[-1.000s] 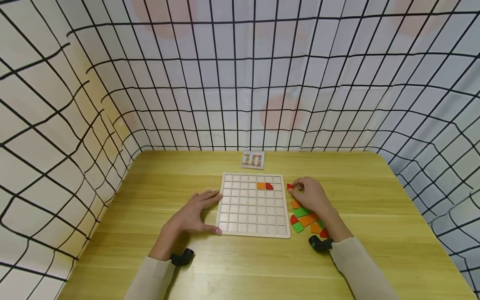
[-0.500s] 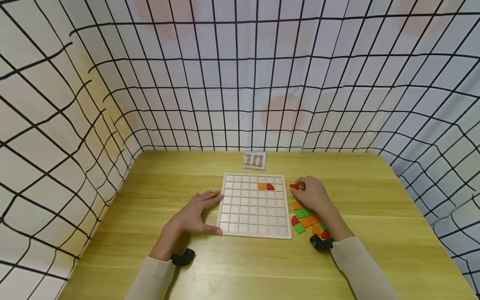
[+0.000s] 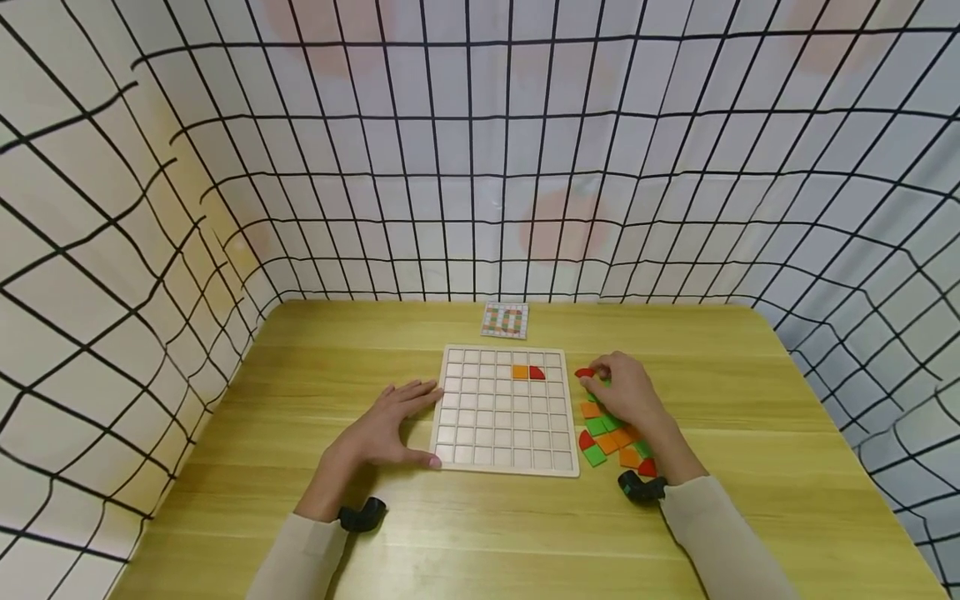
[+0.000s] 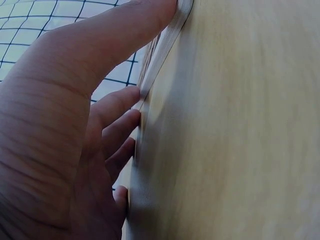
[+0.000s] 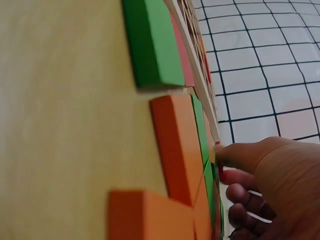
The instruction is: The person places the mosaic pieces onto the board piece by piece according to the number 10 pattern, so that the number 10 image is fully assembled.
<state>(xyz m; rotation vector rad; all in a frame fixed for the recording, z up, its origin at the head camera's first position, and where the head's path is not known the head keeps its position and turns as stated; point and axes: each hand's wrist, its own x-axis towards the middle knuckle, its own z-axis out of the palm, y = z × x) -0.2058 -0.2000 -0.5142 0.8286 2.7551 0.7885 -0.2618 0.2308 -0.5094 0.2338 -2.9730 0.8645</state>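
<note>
Gridded board [image 3: 504,414]: left hand [image 3: 384,425], fingers spread, touching left edge; right hand [image 3: 628,389], pinching red quarter-circle tile [image 3: 583,373], beyond right edge.

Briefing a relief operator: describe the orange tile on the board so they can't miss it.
On the table lies a pale board. In its second row from the far edge, find the orange tile. It is square; the red tile beside it has a curved edge.

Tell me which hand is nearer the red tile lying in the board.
Right. The right hand is just beyond the board, right of the red tile; the left hand is farther off, at the board's left edge.
</note>
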